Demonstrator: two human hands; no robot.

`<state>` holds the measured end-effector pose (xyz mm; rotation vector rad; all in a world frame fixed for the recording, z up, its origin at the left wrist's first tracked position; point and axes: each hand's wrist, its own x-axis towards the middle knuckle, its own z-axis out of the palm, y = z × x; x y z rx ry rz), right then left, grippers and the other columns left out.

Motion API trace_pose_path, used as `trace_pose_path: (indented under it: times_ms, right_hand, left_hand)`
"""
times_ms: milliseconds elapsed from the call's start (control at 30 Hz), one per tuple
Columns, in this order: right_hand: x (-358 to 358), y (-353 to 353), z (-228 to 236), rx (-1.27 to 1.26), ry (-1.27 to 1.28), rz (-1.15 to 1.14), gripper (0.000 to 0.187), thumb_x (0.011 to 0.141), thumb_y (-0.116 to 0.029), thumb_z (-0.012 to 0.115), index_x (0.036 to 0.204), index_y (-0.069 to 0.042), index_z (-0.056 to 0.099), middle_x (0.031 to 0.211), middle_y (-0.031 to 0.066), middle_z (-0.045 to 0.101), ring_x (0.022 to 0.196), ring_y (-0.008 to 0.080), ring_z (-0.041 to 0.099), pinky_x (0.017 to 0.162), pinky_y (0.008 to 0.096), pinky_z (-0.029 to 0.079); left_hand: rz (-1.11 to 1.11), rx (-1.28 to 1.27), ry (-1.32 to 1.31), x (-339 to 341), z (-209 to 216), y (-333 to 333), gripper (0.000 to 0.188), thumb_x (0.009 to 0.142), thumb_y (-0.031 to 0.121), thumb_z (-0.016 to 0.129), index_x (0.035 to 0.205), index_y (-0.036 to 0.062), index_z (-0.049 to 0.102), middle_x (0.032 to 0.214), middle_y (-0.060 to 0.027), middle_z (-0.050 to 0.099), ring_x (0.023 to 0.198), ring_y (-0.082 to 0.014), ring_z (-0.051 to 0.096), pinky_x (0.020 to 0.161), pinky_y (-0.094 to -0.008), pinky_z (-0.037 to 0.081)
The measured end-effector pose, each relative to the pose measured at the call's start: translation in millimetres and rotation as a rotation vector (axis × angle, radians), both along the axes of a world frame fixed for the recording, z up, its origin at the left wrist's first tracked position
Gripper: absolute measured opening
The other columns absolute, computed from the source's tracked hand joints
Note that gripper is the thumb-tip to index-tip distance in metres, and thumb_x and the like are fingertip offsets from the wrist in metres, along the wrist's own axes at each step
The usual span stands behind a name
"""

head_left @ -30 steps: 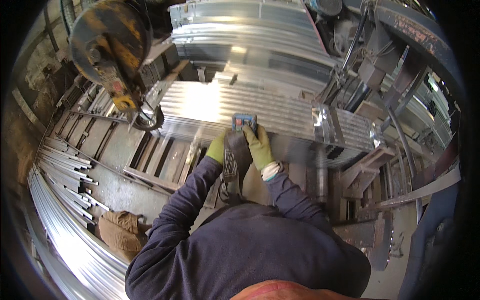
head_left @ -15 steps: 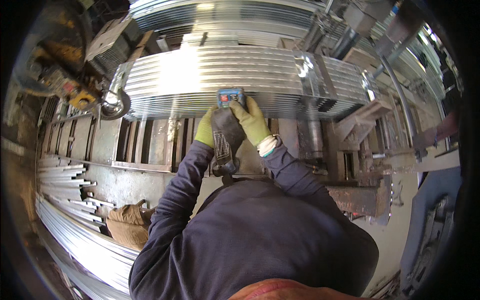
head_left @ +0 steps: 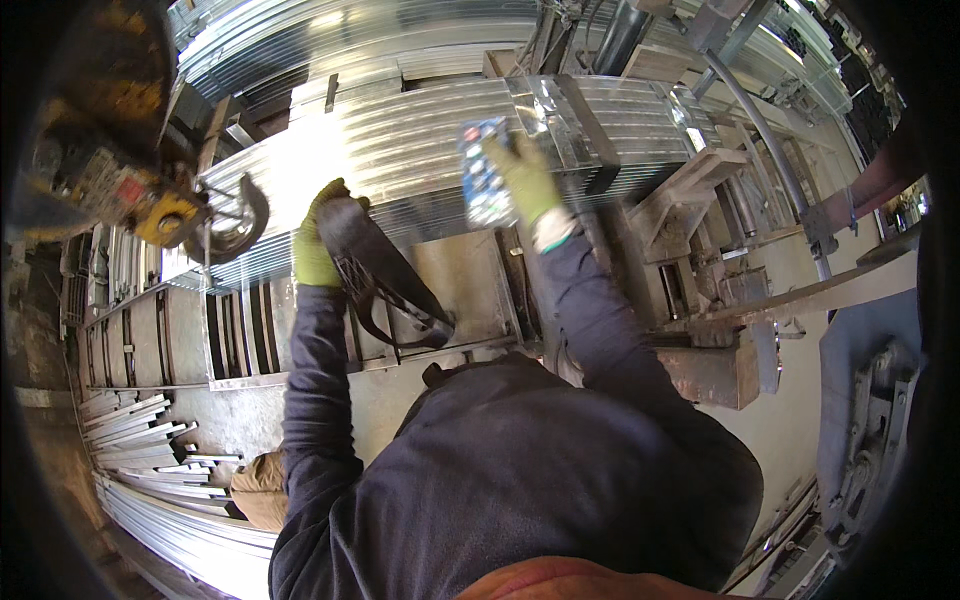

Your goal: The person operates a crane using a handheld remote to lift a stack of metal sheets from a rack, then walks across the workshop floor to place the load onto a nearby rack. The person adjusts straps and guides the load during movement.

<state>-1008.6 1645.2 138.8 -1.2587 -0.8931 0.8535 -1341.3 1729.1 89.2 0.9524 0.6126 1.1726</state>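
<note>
A green-yellow glove covers my left hand [head_left: 318, 245], which is closed round the upper end of a wide black strap [head_left: 375, 250]. The strap hangs down in a loop toward my body. My right hand [head_left: 530, 182], also gloved, grips a blue remote control [head_left: 487, 178] with several buttons by its right side, above the front half of a bundle of shiny metal profiles [head_left: 430, 120]. Motion smears the remote a little. Left of the bundle hangs a large steel hook [head_left: 245, 222] below a yellow hoist block [head_left: 165, 215].
Under the bundle runs a metal rack [head_left: 465, 285] with crossbars. More long profiles [head_left: 175, 520] lie at the lower left, beside a brown sack-like thing [head_left: 258, 490]. A rusty steel bracket [head_left: 690, 185] and a curved pipe [head_left: 760, 140] stand to the right.
Both hands were together at the remote. They have moved apart, the left going left with the strap, the right moving right and farther out with the remote. The hook appears nearer the bundle.
</note>
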Motion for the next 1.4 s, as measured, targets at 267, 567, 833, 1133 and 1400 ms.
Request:
trace_pose_path:
  times_ms: [267,567,833,1133,1400]
  right_hand:
    - [225,65,12,-0.689,-1.049,-0.341,0.080,0.085,-0.071,0.071,0.131,-0.006,0.068,0.133,0.0273,0.069,0.123,0.0447,0.066,0.104,0.0514,0.051]
    - [249,65,-10,-0.666,-1.102,-0.424,0.081,0.085,-0.063,0.077,0.140,-0.005,0.064,0.139,0.0267,0.066,0.130,0.0432,0.063,0.109,0.0486,0.048]
    - [62,-26,7,0.229,0.415,0.060,0.080,0.101,-0.038,0.075,0.161,-0.001,0.039,0.162,0.0157,0.049,0.150,0.0291,0.044,0.125,0.0374,0.032]
    - [-3,-46,21,-0.103,-0.146,-0.030,0.034,0.094,-0.015,0.080,0.123,0.000,0.070,0.113,0.0059,0.074,0.102,0.0147,0.066,0.091,0.0301,0.053]
    - [-94,10,96,0.300,-0.462,0.430,0.044,0.083,0.014,0.060,0.120,-0.007,0.071,0.109,0.0049,0.070,0.101,0.0180,0.069,0.090,0.0323,0.056]
  left_hand:
    - [0.241,0.165,0.274,69,49,51,0.039,0.104,0.010,0.065,0.143,0.0042,0.061,0.125,-0.0119,0.072,0.111,-0.0214,0.067,0.100,-0.0322,0.051]
    - [0.189,0.599,1.082,166,37,66,0.031,0.095,0.003,0.063,0.125,0.0005,0.067,0.118,-0.0224,0.075,0.108,-0.0341,0.071,0.096,-0.0429,0.053]
    - [0.045,0.694,1.008,262,75,40,0.037,0.091,0.014,0.063,0.128,0.0106,0.067,0.120,-0.0264,0.072,0.118,-0.0453,0.066,0.099,-0.0514,0.052]
    - [-0.268,0.754,0.859,177,46,27,0.078,0.086,0.036,0.080,0.155,0.0199,0.046,0.133,-0.0277,0.067,0.113,-0.0462,0.069,0.097,-0.0490,0.057]
    - [-0.874,0.439,0.529,21,-148,-76,0.026,0.098,0.012,0.074,0.121,0.0020,0.073,0.114,-0.0141,0.076,0.106,-0.0227,0.072,0.087,-0.0380,0.063]
